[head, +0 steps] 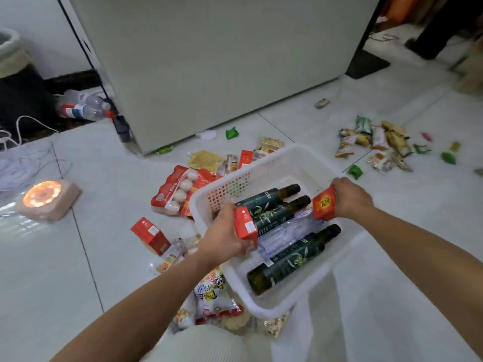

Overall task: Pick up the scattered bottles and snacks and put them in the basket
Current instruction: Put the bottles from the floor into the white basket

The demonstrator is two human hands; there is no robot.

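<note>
Basket [264, 159] sits on the floor [392, 257], white plastic, long axis running diagonally from near-right to far-left.

Inside I count three dark green bottles, all lying flat and parallel, necks pointing far-right, bases near-left: first bottle [269, 197] and second bottle [282, 212] side by side toward the far end, third bottle [292, 259] toward the near end. Clear plastic bottle [285, 232] lies between second and third, same diagonal; can't tell which end is its cap.

Left hand [222, 235] is over the basket's left wall, fingers curled round a red carton [244, 226], carton roughly upright, lower end inside the basket.

Right hand [350, 197] is at the basket's right rim, gripping a second red carton [323, 203], printed face toward me, tilted.

Third red carton [150, 235] lies on the floor left of the basket, untouched.

Still on the floor:
- red pack of white balls [173, 189], against the basket's far-left corner
- printed snack bag [214, 291], just beside the near wall
- pile of small snack packets [379, 142], well apart to the far right
- four loose green sweets visible, e.g. [355, 171]
- two clear bottles [86, 108] by the white cabinet [209, 61], far left
</note>
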